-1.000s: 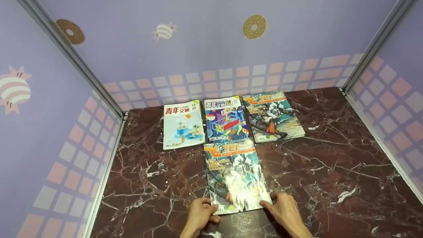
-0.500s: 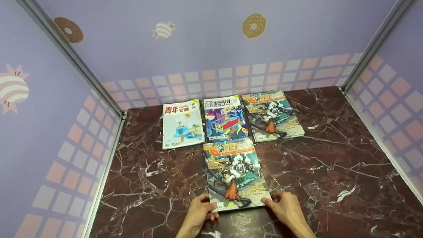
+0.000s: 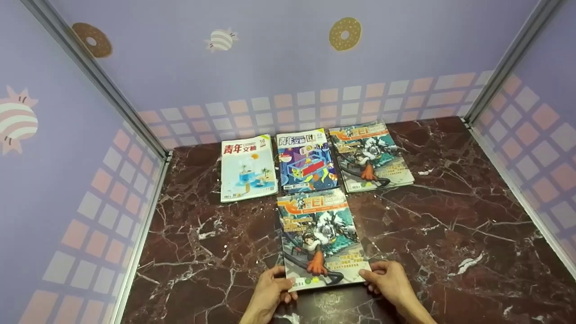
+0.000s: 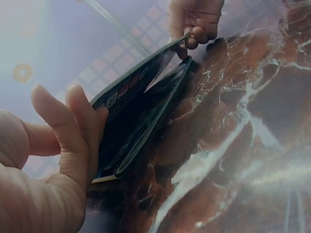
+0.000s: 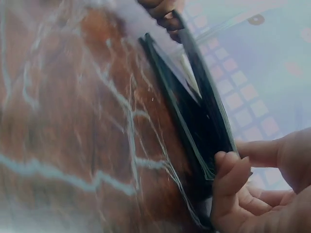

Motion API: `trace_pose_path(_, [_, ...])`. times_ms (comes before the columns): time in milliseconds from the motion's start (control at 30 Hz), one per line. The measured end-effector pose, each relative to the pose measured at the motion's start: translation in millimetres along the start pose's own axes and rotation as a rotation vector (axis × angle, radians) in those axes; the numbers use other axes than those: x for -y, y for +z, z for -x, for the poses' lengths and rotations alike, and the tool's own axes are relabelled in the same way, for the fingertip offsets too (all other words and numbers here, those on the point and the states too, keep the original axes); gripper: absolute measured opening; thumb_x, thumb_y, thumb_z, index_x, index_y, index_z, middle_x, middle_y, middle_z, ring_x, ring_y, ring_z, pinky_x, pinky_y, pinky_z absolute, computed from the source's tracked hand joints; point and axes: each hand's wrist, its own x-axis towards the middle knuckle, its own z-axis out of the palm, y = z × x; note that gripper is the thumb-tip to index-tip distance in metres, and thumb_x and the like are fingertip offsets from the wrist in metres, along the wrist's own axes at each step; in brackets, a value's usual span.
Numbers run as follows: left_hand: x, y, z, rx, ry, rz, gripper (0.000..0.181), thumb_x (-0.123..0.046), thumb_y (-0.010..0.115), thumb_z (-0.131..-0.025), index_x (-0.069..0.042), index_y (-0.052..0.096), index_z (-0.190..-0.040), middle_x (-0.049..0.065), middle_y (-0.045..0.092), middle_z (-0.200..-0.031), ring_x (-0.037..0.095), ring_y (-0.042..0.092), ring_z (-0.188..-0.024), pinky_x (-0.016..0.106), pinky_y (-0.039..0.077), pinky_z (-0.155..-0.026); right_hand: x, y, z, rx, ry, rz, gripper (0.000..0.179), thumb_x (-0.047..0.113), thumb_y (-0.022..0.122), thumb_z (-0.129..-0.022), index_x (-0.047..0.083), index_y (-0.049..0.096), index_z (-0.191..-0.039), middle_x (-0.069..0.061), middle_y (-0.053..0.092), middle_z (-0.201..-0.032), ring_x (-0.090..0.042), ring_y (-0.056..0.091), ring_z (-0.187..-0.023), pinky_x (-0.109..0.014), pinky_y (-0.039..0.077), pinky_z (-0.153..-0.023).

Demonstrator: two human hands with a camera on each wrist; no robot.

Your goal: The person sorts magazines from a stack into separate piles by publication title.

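My left hand (image 3: 270, 288) pinches the near left corner of a glossy magazine (image 3: 319, 238), thumb on the cover and fingers below. At the near right corner, my right hand (image 3: 391, 283) holds it the same way. The cover has an orange title and a cartoon figure with a large orange hand. Both wrist views show the near edge raised, with a dark wedge of space beneath. Under it lies another magazine (image 4: 124, 167), its spine-like folded edge low over the table; the raised one hides it in the head view.
Along the back lie a white-blue magazine (image 3: 249, 168), a purple-blue magazine (image 3: 308, 164) and a magazine with the same orange-figure cover (image 3: 371, 157). The held one's far edge meets the middle one. Purple wall panels (image 3: 279, 67) enclose the dark red marble table (image 3: 450, 234).
The magazine's near edge has tilted up and the bright glare has left its cover. My right hand's fingers have moved further under the corner. The back row stays put.
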Motion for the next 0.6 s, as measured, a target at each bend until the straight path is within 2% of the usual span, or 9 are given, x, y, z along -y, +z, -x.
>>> trace_pose_path(100, [1.2, 0.2, 2.7, 0.001, 0.009, -0.011, 0.044, 0.003, 0.068, -0.099, 0.010, 0.046, -0.136, 0.003, 0.069, -0.074, 0.009, 0.067, -0.055, 0.018, 0.051, -0.051, -2.5, -2.2, -0.6, 0.056, 0.013, -0.064, 0.035, 0.007, 0.078, -0.098, -0.017, 0.065, -0.119, -0.001, 0.072, -0.069, -0.011, 0.066, -0.056, -0.024, 0.053, -0.052])
trace_pose_path(233, [2.7, 0.5, 6.4, 0.009, 0.029, -0.037, 0.040, 0.003, 0.069, -0.099, 0.009, 0.050, -0.133, 0.002, 0.071, -0.073, 0.009, 0.067, -0.054, 0.018, 0.051, -0.049, -6.9, -3.4, 0.1, 0.080, 0.020, -0.097, 0.028, 0.004, 0.077, -0.098, -0.013, 0.065, -0.115, 0.000, 0.071, -0.070, -0.010, 0.068, -0.057, -0.022, 0.055, -0.054])
trace_pose_path(433, [5.5, 2.4, 9.5, -0.006, 0.041, -0.075, 0.046, 0.001, 0.070, -0.099, 0.011, 0.050, -0.139, 0.006, 0.073, -0.075, 0.010, 0.069, -0.054, 0.019, 0.052, -0.048, -6.5, -1.6, 5.6, 0.024, 0.022, -0.116, 0.014, 0.002, 0.079, -0.096, -0.004, 0.066, -0.101, 0.001, 0.069, -0.068, -0.012, 0.066, -0.058, -0.023, 0.054, -0.055])
trace_pose_path(600, [7.8, 5.2, 10.5, -0.013, 0.062, -0.094, 0.036, 0.003, 0.070, -0.099, 0.009, 0.057, -0.132, 0.008, 0.076, -0.076, 0.011, 0.071, -0.054, 0.020, 0.054, -0.049, -3.7, -0.8, 8.3, -0.026, -0.005, -0.154, 0.015, -0.001, 0.080, -0.093, -0.004, 0.065, -0.095, 0.000, 0.066, -0.067, -0.012, 0.065, -0.057, -0.023, 0.055, -0.056])
